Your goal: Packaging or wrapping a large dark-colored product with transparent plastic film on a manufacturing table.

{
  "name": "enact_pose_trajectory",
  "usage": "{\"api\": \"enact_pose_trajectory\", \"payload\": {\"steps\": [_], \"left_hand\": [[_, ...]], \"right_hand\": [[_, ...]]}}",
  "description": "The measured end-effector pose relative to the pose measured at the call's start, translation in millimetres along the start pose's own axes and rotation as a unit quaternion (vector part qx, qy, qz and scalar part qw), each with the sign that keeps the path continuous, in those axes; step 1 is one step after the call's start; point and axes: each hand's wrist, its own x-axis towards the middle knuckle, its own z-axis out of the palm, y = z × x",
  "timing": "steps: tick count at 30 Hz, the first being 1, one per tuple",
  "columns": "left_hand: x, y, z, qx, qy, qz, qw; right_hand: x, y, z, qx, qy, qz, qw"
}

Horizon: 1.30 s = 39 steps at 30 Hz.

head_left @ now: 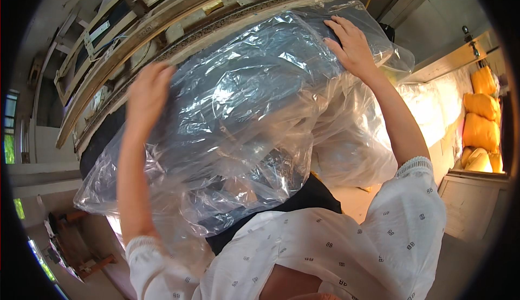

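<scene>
Your large, clear, crinkled plastic sheet [238, 91] lies between your arms, spread over a dark, flat layer of material [103, 137] that shows through it and comes out bare at the left. The far side of the sheet reaches up near a rough, speckled grey-brown strip [203, 38], beyond which runs a long brown wooden rail [146, 28].

Your right hand [352, 48] rests on the sheet's upper right part, palm down, fingers spread wide and closed around nothing. Your left hand [149, 86] is at the sheet's upper left edge, near the rail; it is blurred, so you cannot tell from this view whether its fingers pinch the plastic or only brush it.

As far as the view shows, the covering looks well along: the plastic lies across much of the dark layer. The smoothing seems unfinished, though. Folds and bright creases run across the middle, and the near part bunches loosely in front of your white, small-patterned shirt [325, 246]. More slack, pale see-through plastic [352, 156] hangs in folds below your right hand; whether it belongs to the same sheet is unclear.
</scene>
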Motion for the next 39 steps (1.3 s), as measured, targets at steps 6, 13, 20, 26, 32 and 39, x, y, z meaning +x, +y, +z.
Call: {"api": "enact_pose_trajectory", "payload": {"steps": [6,13,20,26,32,39], "left_hand": [[64,53,107,-0.025,0.108,0.102,0.989],[7,57,83,-0.246,0.057,-0.044,0.967],[-143,-78,-42,-0.199,0.011,-0.22,0.955],[-119,-93,-35,-0.059,0.08,-0.141,0.985],[-119,-109,-44,-0.018,0.148,-0.154,0.977],[-120,-110,-38,0.007,0.154,-0.149,0.977]], "right_hand": [[14,-12,-2,0.002,0.021,-0.01,1.0],[46,36,21,-0.027,-0.034,0.034,0.998],[-17,-122,-2,0.088,-0.086,-0.184,0.975],[33,-54,30,0.039,-0.045,-0.059,0.997],[-42,-41,-60,0.358,-0.047,0.173,0.916],[-125,-118,-35,0.621,-0.224,0.381,0.648]]}}
